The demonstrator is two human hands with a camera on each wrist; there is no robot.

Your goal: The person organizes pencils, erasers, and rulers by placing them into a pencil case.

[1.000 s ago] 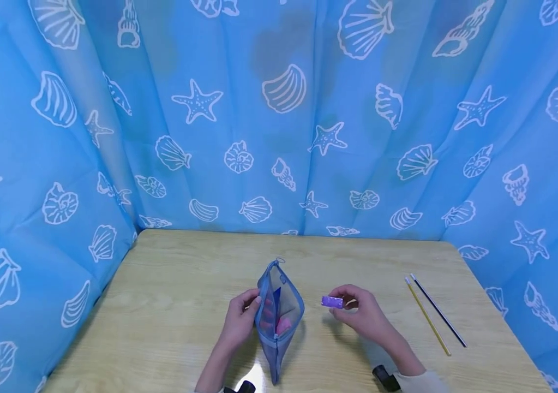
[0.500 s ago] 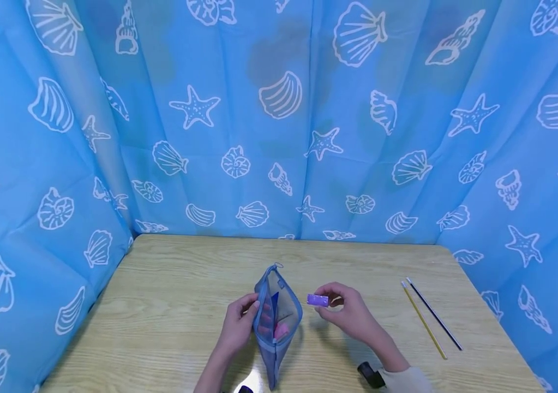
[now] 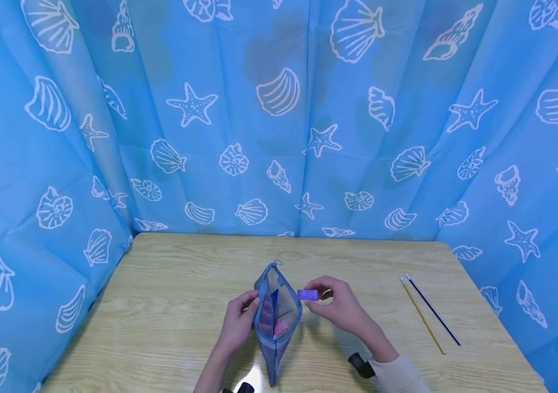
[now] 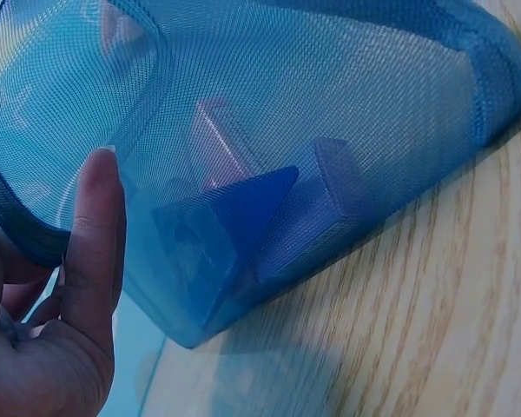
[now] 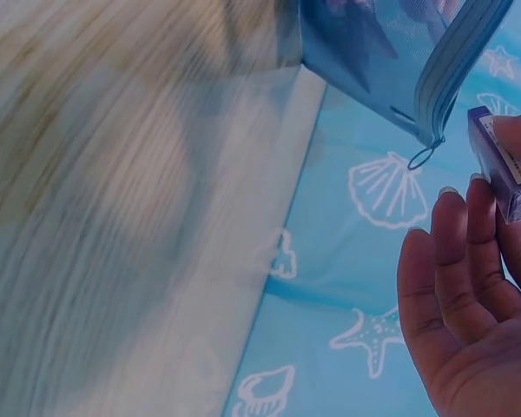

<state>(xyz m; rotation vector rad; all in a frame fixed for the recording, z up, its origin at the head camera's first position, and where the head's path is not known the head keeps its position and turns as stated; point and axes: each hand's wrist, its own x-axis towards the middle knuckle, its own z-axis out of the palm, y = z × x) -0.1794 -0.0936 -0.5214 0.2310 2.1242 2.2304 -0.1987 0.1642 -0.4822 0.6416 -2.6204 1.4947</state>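
A blue mesh zip pouch point(image 3: 271, 357) stands with its mouth spread open in the middle of the table. My left hand point(image 3: 237, 322) pinches the left side of its rim between thumb and fingers. Inside lie a pink item point(image 3: 281, 327), a dark blue pointed piece point(image 4: 259, 208) and a purplish block point(image 4: 337, 178), seen through the mesh in the left wrist view. My right hand point(image 3: 341, 307) pinches a small purple eraser point(image 5: 502, 165) by one end. In the head view the eraser's free end overlaps the pouch's right rim.
A yellow pencil point(image 3: 423, 316) and a dark pencil point(image 3: 433, 309) lie side by side on the right of the wooden table point(image 3: 171, 273). A blue curtain point(image 3: 239, 120) with white shell prints hangs behind and along both sides.
My right hand has carried the eraser leftward, up to the pouch's right rim. The left hand keeps its grip on the pouch, and the head view has shifted slightly.
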